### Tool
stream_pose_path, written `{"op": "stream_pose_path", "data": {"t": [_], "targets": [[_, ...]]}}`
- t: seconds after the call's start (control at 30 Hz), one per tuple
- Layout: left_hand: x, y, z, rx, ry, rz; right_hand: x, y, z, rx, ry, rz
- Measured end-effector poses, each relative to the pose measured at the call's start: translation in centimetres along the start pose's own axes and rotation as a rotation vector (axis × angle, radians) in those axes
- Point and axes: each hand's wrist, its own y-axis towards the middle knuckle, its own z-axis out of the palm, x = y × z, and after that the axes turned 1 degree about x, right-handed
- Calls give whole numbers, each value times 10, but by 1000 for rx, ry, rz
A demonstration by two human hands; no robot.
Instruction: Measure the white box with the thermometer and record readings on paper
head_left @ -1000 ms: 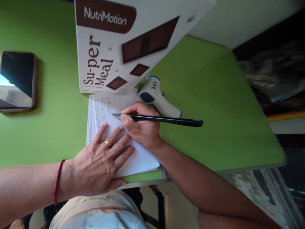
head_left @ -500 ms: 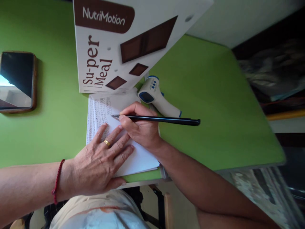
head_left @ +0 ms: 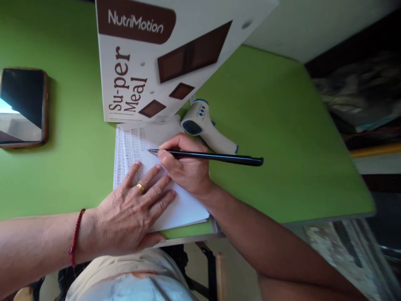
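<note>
A black pen (head_left: 216,156) is pinched between the thumb and fingers of my right hand (head_left: 188,165), its tip at the page just past the handwritten lines. Beneath both hands lies white paper (head_left: 184,211), with rows of small handwriting along its left part. My left hand (head_left: 138,205) rests flat on the sheets with its fingers spread, covering some of the writing; it wears a gold ring and holds nothing. A white and blue infrared thermometer (head_left: 213,131) lies just beyond my right hand.
A white and brown box (head_left: 131,62) marked "NutriMotion Su-per Meal" stands behind the paper. At the left, a phone (head_left: 23,108) in a brown case lies on the green table (head_left: 282,138). The table's front edge runs close below my hands.
The pen tip and my right fingers have shifted very slightly to the right and up the page. My left hand stays in place.
</note>
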Motion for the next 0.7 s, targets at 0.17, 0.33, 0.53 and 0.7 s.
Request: {"op": "stream_pose_path", "data": {"t": [0.17,0.33,0.53,0.7], "targets": [[0,-1,0,-3,-3,0,0,1,-2,11,-37,25],[0,0,0,6,-6,-6,0,1,-2,-17,-35,16],[0,1,0,6,-6,-2,-1,0,1,-10,5,4],[-1,0,1,-5,2,-8,-1,0,0,25,-8,30]]}}
